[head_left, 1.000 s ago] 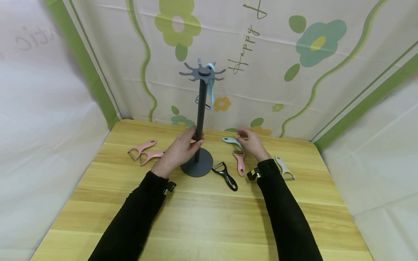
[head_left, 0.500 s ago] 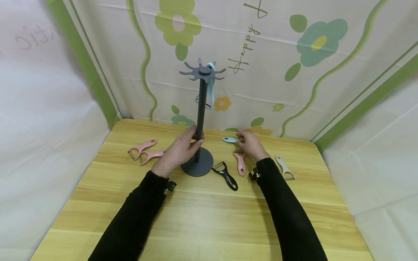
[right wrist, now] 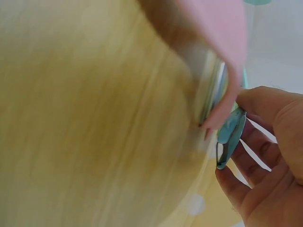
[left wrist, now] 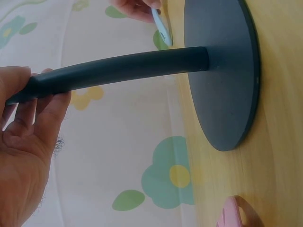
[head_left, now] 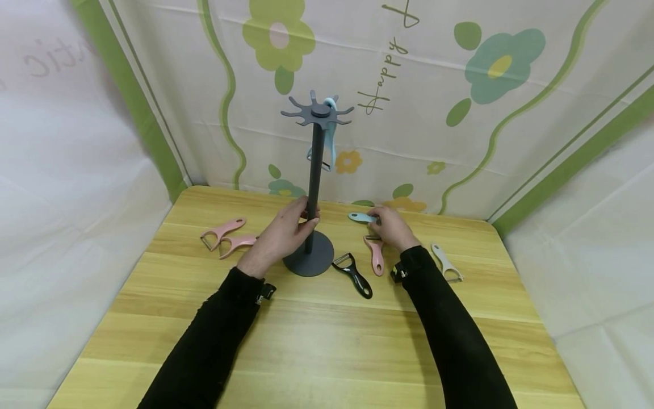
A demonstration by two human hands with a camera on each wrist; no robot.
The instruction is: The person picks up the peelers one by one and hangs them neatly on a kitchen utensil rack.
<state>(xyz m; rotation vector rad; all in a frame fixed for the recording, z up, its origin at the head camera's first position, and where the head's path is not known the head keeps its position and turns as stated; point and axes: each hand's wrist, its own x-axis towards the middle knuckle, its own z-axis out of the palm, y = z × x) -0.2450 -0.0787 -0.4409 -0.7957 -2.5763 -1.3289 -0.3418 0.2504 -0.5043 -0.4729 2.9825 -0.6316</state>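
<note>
My left hand (head_left: 278, 236) grips the dark grey pole (head_left: 315, 170) of a hook stand, thumb and fingers to either side of it in the left wrist view. The stand's round base (head_left: 309, 264) sits on the table, and a light blue peeler (head_left: 330, 139) hangs from a hook at its top. At the back of the table, my right hand (head_left: 393, 227) pinches another light blue peeler (head_left: 360, 217) by its blade end (right wrist: 232, 135). That peeler's handle (left wrist: 162, 29) points left toward the stand. Just in front lies a pink peeler (head_left: 376, 258).
A black peeler (head_left: 355, 277) lies right of the base. Two pink peelers, one left (head_left: 225, 228) and one partly behind my left hand (head_left: 237, 244), lie on the wooden table (head_left: 306, 352). A white peeler (head_left: 444, 261) is beyond my right wrist. A printed curtain (head_left: 398, 142) hangs behind.
My right hand has lowered onto the light blue peeler and taken hold of its blade end, turning the handle slightly. My left hand stays on the pole.
</note>
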